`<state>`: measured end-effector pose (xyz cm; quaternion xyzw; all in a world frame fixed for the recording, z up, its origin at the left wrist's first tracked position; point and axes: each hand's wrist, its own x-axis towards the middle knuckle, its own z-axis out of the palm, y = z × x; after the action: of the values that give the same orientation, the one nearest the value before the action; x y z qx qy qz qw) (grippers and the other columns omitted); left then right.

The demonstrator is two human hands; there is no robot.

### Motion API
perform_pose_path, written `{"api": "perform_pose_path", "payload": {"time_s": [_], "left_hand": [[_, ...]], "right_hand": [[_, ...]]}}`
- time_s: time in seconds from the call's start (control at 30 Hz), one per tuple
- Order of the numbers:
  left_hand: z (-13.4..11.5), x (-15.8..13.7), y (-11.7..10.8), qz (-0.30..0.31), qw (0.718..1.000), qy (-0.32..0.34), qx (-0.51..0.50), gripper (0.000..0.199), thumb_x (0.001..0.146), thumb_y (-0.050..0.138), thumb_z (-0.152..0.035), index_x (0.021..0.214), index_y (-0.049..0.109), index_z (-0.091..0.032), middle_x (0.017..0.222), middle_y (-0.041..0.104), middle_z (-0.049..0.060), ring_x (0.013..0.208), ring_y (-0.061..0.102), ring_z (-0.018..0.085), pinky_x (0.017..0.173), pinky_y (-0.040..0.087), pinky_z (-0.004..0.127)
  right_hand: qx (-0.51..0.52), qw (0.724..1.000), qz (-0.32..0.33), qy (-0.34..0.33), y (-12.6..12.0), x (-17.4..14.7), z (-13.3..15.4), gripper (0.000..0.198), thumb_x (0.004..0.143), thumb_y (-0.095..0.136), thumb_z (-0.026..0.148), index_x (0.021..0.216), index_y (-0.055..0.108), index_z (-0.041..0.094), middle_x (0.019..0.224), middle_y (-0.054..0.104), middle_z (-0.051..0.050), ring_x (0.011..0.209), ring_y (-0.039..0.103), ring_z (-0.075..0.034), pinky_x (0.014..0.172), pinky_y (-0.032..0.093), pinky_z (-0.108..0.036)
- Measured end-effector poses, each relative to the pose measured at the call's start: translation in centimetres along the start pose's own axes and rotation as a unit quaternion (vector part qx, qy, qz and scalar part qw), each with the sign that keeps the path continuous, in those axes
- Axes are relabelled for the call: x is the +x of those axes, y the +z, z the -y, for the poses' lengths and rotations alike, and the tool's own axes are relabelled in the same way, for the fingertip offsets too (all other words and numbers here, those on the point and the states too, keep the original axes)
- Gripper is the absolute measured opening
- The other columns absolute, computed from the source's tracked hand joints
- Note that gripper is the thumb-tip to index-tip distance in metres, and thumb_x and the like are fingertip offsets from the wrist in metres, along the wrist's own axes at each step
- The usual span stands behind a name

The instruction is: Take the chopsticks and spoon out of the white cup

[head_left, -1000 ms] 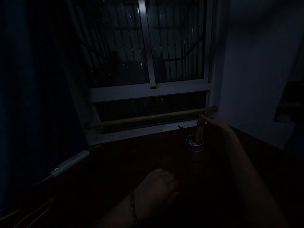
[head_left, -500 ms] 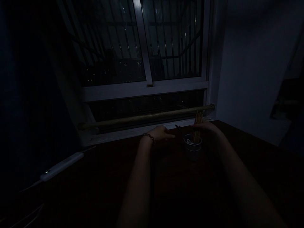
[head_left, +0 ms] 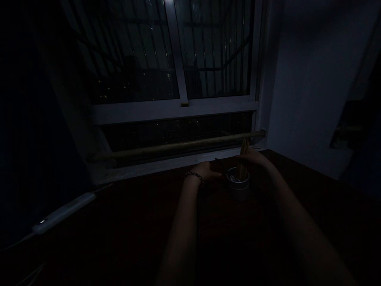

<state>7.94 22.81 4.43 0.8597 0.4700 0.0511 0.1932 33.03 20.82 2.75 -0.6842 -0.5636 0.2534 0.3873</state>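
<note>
Left hand (head_left: 208,170) advanced, seemingly beside cup (head_left: 237,187)

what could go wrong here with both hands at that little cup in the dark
The cup is small and the pencils stand tall in it, so a sideways pull from the right hand on them could tip it. The left hand is close beside a dark tool sticking out of the cup; in this dim light it might bump it.
</note>
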Motion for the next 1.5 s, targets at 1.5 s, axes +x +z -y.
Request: {"api": "perform_pose_path", "payload": {"time_s": [1.5], "left_hand": [[18.5,-13.1,0.4,-0.115,0.961,-0.251,0.007,0.038,0.074,0.055,-0.032,0.103,0.052,-0.008,0.098,0.060,0.019,0.085,0.060,0.028,0.067,0.045,0.031]], "right_hand": [[-0.380,0.923,0.041,-0.035,3.2,-5.9,4.7,0.043,0.073,0.064,0.046,0.096,0.060,0.010,0.096,0.060,-0.015,0.083,0.058,-0.026,0.058,0.040,-0.030]]}}
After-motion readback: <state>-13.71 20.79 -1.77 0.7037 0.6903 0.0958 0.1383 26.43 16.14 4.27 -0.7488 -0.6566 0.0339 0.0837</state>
